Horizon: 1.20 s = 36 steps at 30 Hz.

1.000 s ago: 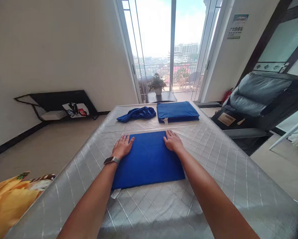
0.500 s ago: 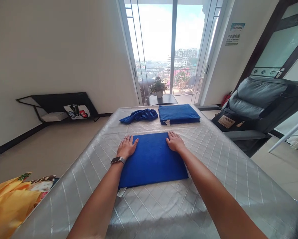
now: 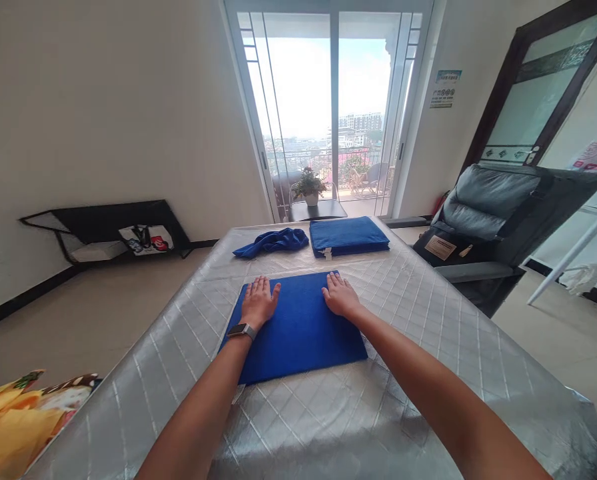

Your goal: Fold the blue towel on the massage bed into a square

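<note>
A folded blue cloth [image 3: 298,333] lies flat in front of me on the silver quilted cover [image 3: 418,293]. My left hand [image 3: 259,300] rests palm down on its far left part, fingers stretched out; a watch [image 3: 241,330] is on that wrist. On the far right corner of the cloth lies my right hand [image 3: 341,295], flat as well, with fingers extended. Beyond them sit a crumpled blue cloth [image 3: 272,242] at the left and a neat stack of folded blue cloths [image 3: 349,235] at the right, with a small white tag hanging from its front.
A grey recliner [image 3: 493,213] stands to the right, holding a dark bag [image 3: 441,245]. Past the far edge are a chair [image 3: 318,210] with a potted plant [image 3: 311,187] and a sliding glass door [image 3: 334,120]. Yellow patterned fabric [image 3: 23,420] lies at lower left.
My left hand has shifted inward from the cloth's left edge onto its surface. My right hand stays near the far right corner. The camera view has turned slightly right and up.
</note>
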Motion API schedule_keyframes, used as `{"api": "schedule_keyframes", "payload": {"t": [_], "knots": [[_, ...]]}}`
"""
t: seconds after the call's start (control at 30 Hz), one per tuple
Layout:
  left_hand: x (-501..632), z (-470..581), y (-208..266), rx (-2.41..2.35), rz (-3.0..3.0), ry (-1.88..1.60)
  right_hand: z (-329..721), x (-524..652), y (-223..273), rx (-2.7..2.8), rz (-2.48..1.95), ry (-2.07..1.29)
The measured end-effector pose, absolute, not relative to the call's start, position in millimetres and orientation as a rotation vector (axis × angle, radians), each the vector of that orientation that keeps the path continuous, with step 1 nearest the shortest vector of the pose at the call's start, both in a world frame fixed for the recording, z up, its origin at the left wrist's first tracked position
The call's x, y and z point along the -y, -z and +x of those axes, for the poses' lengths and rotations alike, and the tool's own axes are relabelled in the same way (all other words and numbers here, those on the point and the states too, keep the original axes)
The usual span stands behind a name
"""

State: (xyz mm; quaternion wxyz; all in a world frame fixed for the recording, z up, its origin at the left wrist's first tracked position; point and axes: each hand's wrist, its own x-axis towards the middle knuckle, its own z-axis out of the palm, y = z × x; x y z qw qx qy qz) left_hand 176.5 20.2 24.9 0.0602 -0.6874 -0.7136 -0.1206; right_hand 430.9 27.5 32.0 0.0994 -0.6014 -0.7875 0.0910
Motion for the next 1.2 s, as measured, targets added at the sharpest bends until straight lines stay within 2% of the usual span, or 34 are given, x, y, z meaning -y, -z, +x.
{"api": "schedule_keyframes", "payload": {"t": [0.23, 0.33, 0.47, 0.8, 1.2], "knots": [[-19, 309, -28, 1.684, -2.570, 0.453, 436, -19, -26, 2.391, -1.770, -0.283], [-18, 325, -20, 1.715, -2.640, 0.379, 438, -17, -28, 2.425, -1.739, -0.275], [-18, 288, -12, 1.872, -2.559, 0.279, 434, -17, -29, 2.295, -1.785, -0.329], [1, 108, 0, 2.330, -2.098, 0.126, 433, -18, -29, 2.255, -1.791, -0.343], [18, 113, -15, 2.392, -2.063, 0.173, 431, -17, -32, 2.268, -1.818, -0.315]]}}
